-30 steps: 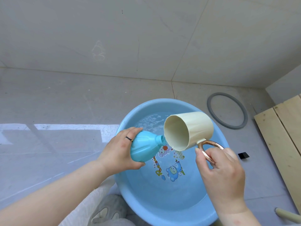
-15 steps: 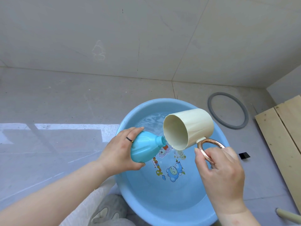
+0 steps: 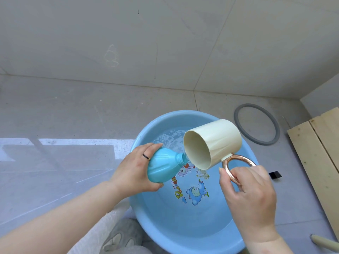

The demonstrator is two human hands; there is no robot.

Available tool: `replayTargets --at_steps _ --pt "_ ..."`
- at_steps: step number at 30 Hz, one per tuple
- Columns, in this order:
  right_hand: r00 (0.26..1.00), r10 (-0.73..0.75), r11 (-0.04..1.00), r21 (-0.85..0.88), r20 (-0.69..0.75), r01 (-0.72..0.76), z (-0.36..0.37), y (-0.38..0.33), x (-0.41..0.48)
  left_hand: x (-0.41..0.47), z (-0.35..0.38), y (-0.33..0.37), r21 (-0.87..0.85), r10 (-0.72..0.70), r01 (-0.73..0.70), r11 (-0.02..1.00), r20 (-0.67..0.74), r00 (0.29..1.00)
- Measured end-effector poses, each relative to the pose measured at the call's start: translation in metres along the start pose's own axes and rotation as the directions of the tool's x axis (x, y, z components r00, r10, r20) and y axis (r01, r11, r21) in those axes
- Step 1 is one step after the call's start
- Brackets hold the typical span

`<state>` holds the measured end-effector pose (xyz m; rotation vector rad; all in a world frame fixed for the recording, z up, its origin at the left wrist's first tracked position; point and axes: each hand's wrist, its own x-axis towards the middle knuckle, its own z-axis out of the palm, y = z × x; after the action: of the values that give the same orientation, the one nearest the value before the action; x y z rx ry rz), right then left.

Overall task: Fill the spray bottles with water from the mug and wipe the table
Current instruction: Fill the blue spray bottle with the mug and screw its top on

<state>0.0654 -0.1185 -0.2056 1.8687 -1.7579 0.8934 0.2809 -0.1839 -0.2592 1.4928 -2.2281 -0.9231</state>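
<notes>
My left hand (image 3: 135, 171) grips a turquoise spray bottle (image 3: 163, 166) without its spray head, tilted with its open neck pointing right. My right hand (image 3: 249, 195) holds a cream mug (image 3: 218, 142) by its copper ring handle (image 3: 233, 167). The mug is tipped on its side, its mouth facing left and its lower rim right at the bottle's neck. Both are held over a light blue basin (image 3: 165, 233) with shallow water and cartoon prints on its bottom.
The basin sits on a grey tiled floor by a grey wall. A grey rubber ring (image 3: 256, 124) lies behind it at the right. Pale wooden planks (image 3: 319, 158) lie at the far right, a small black piece (image 3: 275, 175) beside them. A shoe (image 3: 119, 237) shows below.
The mug has tipped a little further, its base rising slightly. The bottle and my left hand have stayed in place.
</notes>
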Motion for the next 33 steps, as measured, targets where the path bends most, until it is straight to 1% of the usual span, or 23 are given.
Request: replayTargets --at_steps 9,26,33 --pt "0.998 -0.066 0.998 0.011 -0.010 0.066 -0.0003 -0.0003 -0.0002 -0.0012 -0.0012 0.0010 -0.004 -0.012 0.012 1.000 0.013 1.000" --pt "0.994 -0.113 0.994 0.000 -0.016 0.113 0.0002 0.0002 0.0004 -0.0006 -0.0017 0.0015 0.006 0.001 -0.001 1.000 0.030 1.000" --pt "0.993 -0.121 0.992 0.019 -0.006 0.121 -0.0012 -0.0008 0.0008 -0.0016 -0.0034 0.0029 0.003 -0.004 0.003 1.000 0.033 0.999"
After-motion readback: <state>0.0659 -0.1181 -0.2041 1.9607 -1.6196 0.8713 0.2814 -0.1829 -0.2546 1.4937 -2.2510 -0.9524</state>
